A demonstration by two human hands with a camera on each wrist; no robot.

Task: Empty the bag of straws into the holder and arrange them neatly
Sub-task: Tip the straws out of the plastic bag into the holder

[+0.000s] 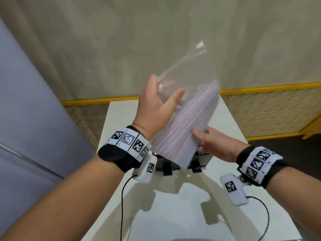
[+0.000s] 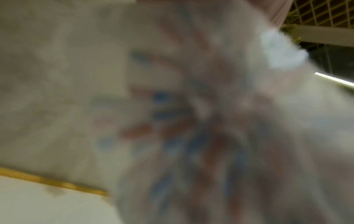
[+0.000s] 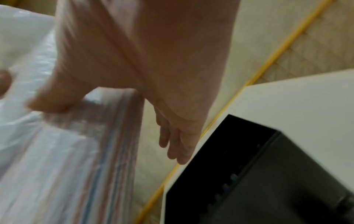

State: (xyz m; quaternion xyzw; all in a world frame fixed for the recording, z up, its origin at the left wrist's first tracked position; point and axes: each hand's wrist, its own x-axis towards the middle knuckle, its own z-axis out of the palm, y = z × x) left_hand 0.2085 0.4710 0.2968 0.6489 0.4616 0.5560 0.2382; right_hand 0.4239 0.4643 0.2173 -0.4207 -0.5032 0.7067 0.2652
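Observation:
A clear plastic bag (image 1: 187,80) holds a bundle of pink-and-blue striped straws (image 1: 187,124) and is lifted above the table, slanting down toward me. My left hand (image 1: 166,87) grips the bag's slack upper part, thumb in front. My right hand (image 1: 199,140) holds the lower part of the bundle; its thumb (image 3: 57,103) presses on the plastic and its fingers (image 3: 172,145) reach behind. The bag's low end hangs over the black holder (image 1: 201,159), an open black box (image 3: 249,181). The left wrist view is a blur of straws (image 2: 182,136) through plastic.
The holder stands on a white table (image 1: 173,214). Cables (image 1: 122,206) from the wrist cameras trail over its near part. A yellow-framed mesh fence (image 1: 269,110) runs behind the table, and a grey panel (image 1: 26,101) stands to the left.

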